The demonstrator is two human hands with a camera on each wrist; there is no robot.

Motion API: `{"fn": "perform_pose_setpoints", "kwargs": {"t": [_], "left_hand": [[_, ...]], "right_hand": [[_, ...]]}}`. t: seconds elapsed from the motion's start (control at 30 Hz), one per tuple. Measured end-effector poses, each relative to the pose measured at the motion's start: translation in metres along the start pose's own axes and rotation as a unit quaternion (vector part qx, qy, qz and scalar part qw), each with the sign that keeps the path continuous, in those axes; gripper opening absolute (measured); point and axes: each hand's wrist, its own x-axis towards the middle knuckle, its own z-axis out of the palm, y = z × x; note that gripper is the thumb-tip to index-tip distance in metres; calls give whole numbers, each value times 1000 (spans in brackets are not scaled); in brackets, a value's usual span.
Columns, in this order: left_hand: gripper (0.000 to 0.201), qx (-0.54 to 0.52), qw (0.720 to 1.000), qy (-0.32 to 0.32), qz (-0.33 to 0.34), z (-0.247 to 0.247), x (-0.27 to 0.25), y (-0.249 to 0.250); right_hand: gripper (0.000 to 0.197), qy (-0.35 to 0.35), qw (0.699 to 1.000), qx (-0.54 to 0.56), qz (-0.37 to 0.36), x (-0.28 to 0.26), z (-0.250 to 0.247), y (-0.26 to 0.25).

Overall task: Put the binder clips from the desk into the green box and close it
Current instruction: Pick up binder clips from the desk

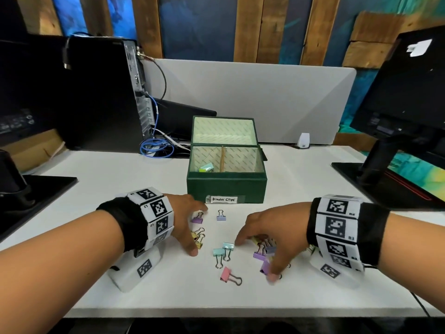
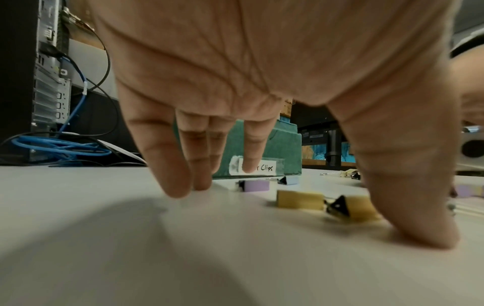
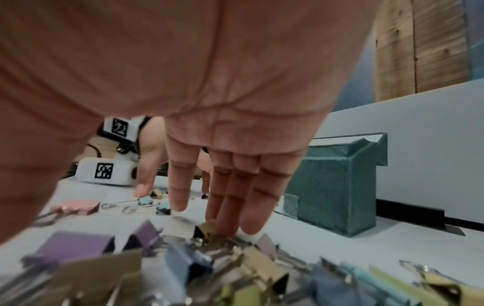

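From the head view we see the green box (image 1: pixel 226 186) standing open near the middle of the desk (image 1: pixel 301 179), its lid (image 1: pixel 224 130) tipped back and a label reading "Binder Clips" on its front wall; inside, in the left compartment, lies at least one pale green clip (image 1: pixel 206 168), which neither wrist view shows. The rest of the binder clips (image 1: pixel 224 253) are scattered on the desk in front of the box, between and under our two hands. Our left hand (image 1: pixel 186 219) is spread flat over a pair of yellow clips (image 1: pixel 198 237), with a purple clip (image 1: pixel 198 218) just beyond its fingers. The left wrist view makes plain what the head view hides: the fingers (image 2: pixel 178 169) and thumb reach down to the desk with nothing gripped, and the yellow clips (image 2: pixel 300 199) sit between them, the thumb just beside one. Our right hand (image 1: pixel 272 233) covers a heap of purple, blue and yellow clips. Only the right wrist view shows that pile (image 3: pixel 188 263) up close, blurred, with straight fingers (image 3: pixel 230 198) touching a yellow clip at its far edge; it grasps nothing that we can see. A pink clip (image 1: pixel 227 274) and two teal clips lie loose between the hands.
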Motion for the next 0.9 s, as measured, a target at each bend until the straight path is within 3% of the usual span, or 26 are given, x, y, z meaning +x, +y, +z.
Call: {"fn": "perform_pose_setpoints", "kwargs": {"t": [0.27,0.43,0.63,0.9], "left_hand": [[75,-53,997,-10,58,4,-6,11],[89,-64,995,-18,76,5,-16,26],[98,19,997,-26,75,5,-14,41],[56,-25,996,10,83,4,-8,38]], "right_hand": [[46,66,998,13,-6,6,11,0],[36,93,995,32,0,12,15,0],[36,108,994,15,2,14,15,3],[32,97,994,42,-15,13,15,4]]}}
